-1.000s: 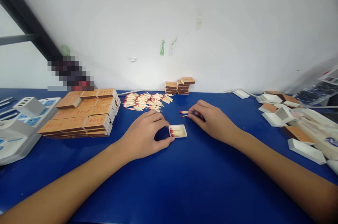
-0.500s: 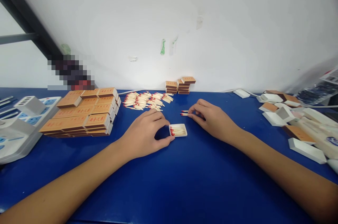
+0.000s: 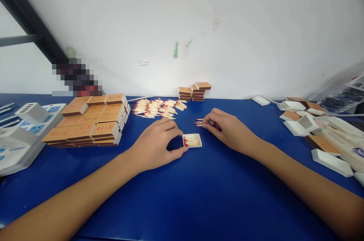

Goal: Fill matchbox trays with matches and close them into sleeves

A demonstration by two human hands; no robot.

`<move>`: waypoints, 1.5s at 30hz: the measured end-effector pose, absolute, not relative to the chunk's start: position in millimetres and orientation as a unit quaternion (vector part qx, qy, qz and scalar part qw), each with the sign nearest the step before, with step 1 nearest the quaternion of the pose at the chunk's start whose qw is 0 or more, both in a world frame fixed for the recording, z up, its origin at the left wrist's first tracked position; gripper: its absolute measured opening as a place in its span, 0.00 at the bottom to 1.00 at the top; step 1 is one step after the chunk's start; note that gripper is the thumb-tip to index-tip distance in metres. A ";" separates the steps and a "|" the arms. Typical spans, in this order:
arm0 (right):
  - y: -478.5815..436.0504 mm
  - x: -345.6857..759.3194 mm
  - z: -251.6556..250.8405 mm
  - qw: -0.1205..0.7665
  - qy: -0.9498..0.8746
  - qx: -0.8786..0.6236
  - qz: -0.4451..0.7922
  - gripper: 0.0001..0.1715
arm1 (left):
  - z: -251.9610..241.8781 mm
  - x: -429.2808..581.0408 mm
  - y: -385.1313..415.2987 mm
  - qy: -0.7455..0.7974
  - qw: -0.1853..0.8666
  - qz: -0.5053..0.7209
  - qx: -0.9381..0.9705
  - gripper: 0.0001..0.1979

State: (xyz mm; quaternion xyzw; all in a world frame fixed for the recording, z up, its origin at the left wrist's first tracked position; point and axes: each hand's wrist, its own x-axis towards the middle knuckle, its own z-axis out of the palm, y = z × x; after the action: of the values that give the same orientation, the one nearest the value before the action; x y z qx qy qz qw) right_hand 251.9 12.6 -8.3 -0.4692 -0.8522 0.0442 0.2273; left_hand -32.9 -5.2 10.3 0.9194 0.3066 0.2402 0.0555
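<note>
Matches (image 3: 198, 122) half-hidden by right hand (image 3: 224, 128)

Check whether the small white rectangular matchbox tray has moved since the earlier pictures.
No; judged against the green smear on the white wall, the tray shows no clear shift.

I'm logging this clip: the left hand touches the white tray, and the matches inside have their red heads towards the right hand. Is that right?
Not quite: in the head view, the red heads of the matches point towards the left hand, which does touch the white tray.
</note>
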 end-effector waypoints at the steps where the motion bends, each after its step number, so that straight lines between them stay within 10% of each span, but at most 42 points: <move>1: 12.6 252.0 -8.5 0.225 -0.853 -0.469 0.047 0.10 | 10.3 -33.0 -5.2 0.308 0.057 0.239 0.919 0.14; 45: -1.6 249.7 7.3 0.153 -0.866 -0.468 0.083 0.09 | 9.5 -34.6 -4.1 0.311 0.060 0.233 0.920 0.14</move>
State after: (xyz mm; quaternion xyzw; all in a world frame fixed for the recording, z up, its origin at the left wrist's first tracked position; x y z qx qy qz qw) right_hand 249.7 -1.6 7.3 -0.4683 -0.8662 0.0829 0.1532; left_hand -34.6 -4.1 9.5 0.9196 0.3107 0.2329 0.0602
